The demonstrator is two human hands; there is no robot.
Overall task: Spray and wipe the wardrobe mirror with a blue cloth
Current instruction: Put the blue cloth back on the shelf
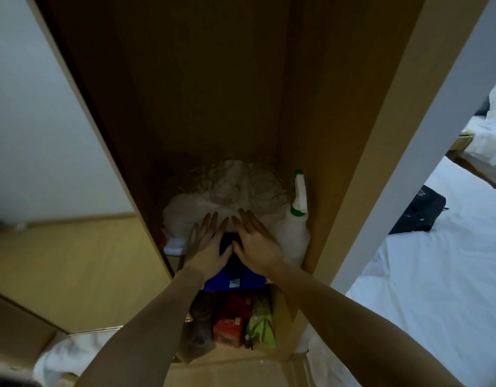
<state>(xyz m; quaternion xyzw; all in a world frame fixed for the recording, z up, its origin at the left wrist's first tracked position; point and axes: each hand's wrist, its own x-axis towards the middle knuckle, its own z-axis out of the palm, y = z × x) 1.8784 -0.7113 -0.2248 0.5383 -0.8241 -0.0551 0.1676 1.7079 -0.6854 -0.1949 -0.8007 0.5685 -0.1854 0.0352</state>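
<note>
Head view: your left hand [207, 248] and right hand [255, 243] lie flat, fingers straight, on the folded blue cloth [232, 279] on the wardrobe shelf. Pinch its near edge and draw it out level. The spray bottle [299, 208] stands beside a white bag [213, 202]; packets [235, 322] crowd the shelf below.

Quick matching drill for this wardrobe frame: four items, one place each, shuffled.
Items:
1. spray bottle
2. blue cloth
3. white plastic bag
4. red packet

Places:
A. lower shelf, between a dark packet and a green one
B. under both hands, at the shelf's front edge
C. back of the shelf, behind the fingertips
D. upright against the right wall

Pairs: 1-D, 2-B, 3-C, 4-A
</note>
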